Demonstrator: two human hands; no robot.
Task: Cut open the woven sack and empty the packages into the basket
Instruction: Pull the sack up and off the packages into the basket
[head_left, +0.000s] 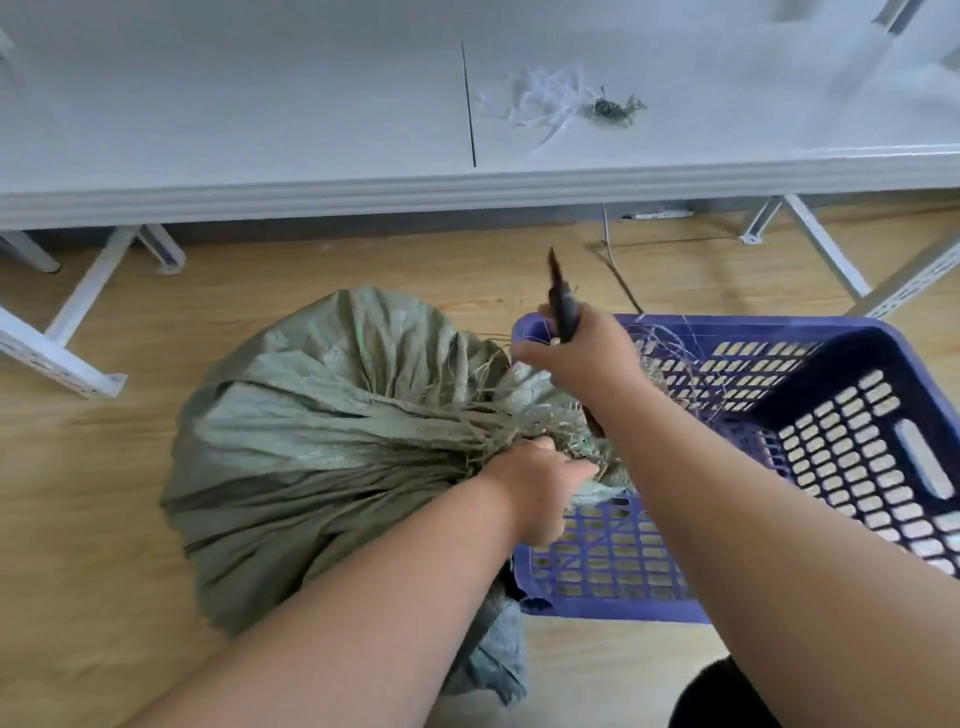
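Note:
A full grey-green woven sack (322, 441) lies on the wooden floor, its gathered, frayed neck pointing right over the rim of a blue slatted plastic basket (857, 441). My left hand (540, 488) grips the bunched neck of the sack at the basket's near-left edge. My right hand (576, 353) is closed around a dark cutting tool (560, 291), whose tip points up and away above the sack's neck. Loose fibres hang from the neck into the basket. No packages are visible; the basket's inside shows only stray threads.
A long white table (467, 187) runs across the top of the view, with a pile of cut white and green strings (561, 104) on it. White metal table legs (88, 296) stand at left and right. A cable (618, 270) runs along the floor behind the basket.

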